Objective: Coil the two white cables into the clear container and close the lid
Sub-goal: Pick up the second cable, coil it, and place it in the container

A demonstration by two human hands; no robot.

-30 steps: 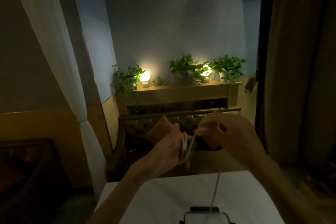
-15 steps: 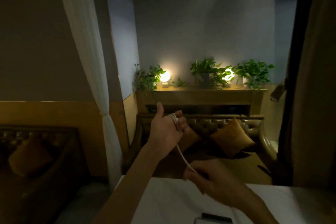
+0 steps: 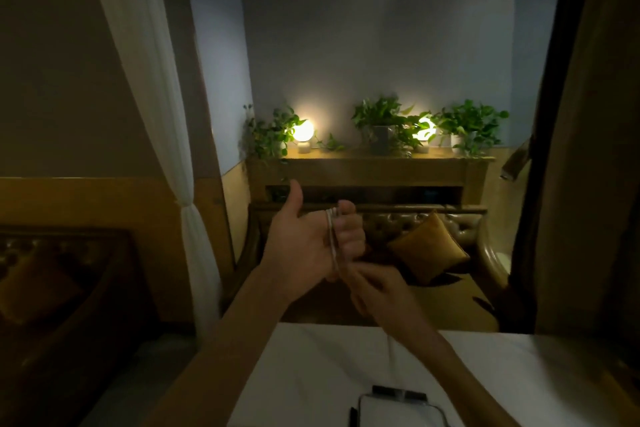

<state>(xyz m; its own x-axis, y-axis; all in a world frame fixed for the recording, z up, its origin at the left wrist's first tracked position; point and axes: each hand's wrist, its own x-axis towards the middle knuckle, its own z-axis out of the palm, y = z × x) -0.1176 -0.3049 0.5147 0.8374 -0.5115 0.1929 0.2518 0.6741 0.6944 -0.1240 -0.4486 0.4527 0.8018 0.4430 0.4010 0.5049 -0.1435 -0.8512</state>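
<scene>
My left hand [image 3: 304,243] is raised above the table's far edge, palm toward me, thumb up, with a white cable [image 3: 331,239] looped several times around its fingers. Just below and to the right, my right hand [image 3: 375,284] pinches the same cable close under the left hand's little finger. The loose end of the cable [image 3: 391,350] hangs down from the right hand toward the clear container [image 3: 398,407], which sits at the near edge of the white table [image 3: 311,374] with black latches on its rim. I can see only one cable.
Beyond the table stands a tufted leather sofa [image 3: 485,246] with an orange cushion [image 3: 427,246]. A wooden shelf [image 3: 367,166] behind it carries potted plants and two lit lamps. A white curtain [image 3: 152,114] hangs at the left, a dark one at the right.
The right hand dropped from beside the left hand down toward the table, then rose again to just under the left hand, adding cable around its fingers. The view tilted up and shifted.
</scene>
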